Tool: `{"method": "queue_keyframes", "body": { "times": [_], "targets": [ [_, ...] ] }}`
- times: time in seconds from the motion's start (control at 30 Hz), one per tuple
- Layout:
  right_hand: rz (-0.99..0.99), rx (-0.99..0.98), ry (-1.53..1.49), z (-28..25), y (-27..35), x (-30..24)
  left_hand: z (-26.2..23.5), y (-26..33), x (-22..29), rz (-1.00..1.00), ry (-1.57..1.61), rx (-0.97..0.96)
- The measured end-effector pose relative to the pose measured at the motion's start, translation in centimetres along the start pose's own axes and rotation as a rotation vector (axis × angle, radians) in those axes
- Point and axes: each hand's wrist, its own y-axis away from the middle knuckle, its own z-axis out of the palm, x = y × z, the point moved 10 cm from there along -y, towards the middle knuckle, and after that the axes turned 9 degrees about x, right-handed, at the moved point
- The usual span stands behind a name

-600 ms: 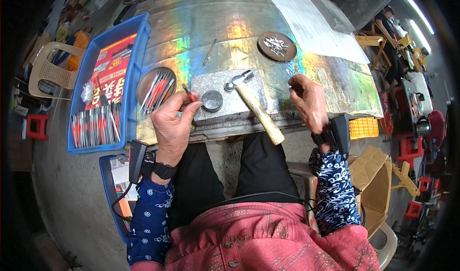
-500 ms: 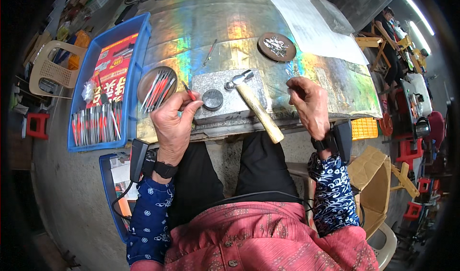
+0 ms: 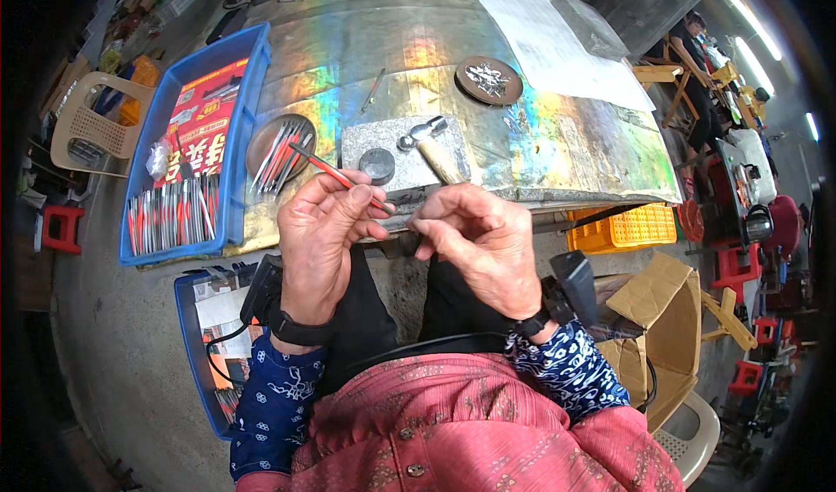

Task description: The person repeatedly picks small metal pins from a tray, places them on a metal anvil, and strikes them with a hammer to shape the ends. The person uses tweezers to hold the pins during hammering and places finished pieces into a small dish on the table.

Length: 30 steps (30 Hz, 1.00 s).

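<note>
Left hand [image 3: 320, 246] is gripping a red rod [image 3: 323, 168] near the metal block [image 3: 406, 169]; right hand [image 3: 489, 252] is hovering beside the rod's lower end, fingers bent, can't tell if it's holding anything. Fingertip-only grip is probably risking a slip if pushed. Hammer [image 3: 444, 162] and round cup [image 3: 376, 166] are crowding the block, handle pointing rightish-hand way.

A table [image 3: 383, 43], its top streaked with rainbow sheen. On it, left to right: a blue tray [image 3: 248, 96], a brown dish [image 3: 260, 140], a grey block [image 3: 404, 170] with a thin stick [image 3: 373, 91] behind it, another dish [image 3: 515, 88], white paper [image 3: 557, 57].
</note>
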Motion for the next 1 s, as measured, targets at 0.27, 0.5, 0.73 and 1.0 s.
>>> {"method": "queue_keyframes", "body": {
  "times": [0.27, 0.5, 0.73, 1.0],
  "targets": [
    [-0.090, 0.014, 0.036, 0.8, 0.5, 0.1, 0.5, 1.3, -0.4, -0.094, 0.137, -0.021],
    [-0.117, 0.042, 0.125, 0.9, 0.9, 0.0, 0.3, 1.4, -1.1, -0.150, 0.187, -0.009],
    [-0.130, 0.132, 0.042, 0.8, 1.0, 0.1, 0.3, 1.7, -1.6, -0.176, 0.209, 0.001],
    [-0.138, 0.231, 0.031, 0.9, 1.5, 0.8, 0.6, 1.6, -1.7, -0.068, 0.257, 0.029]
  ]
}}
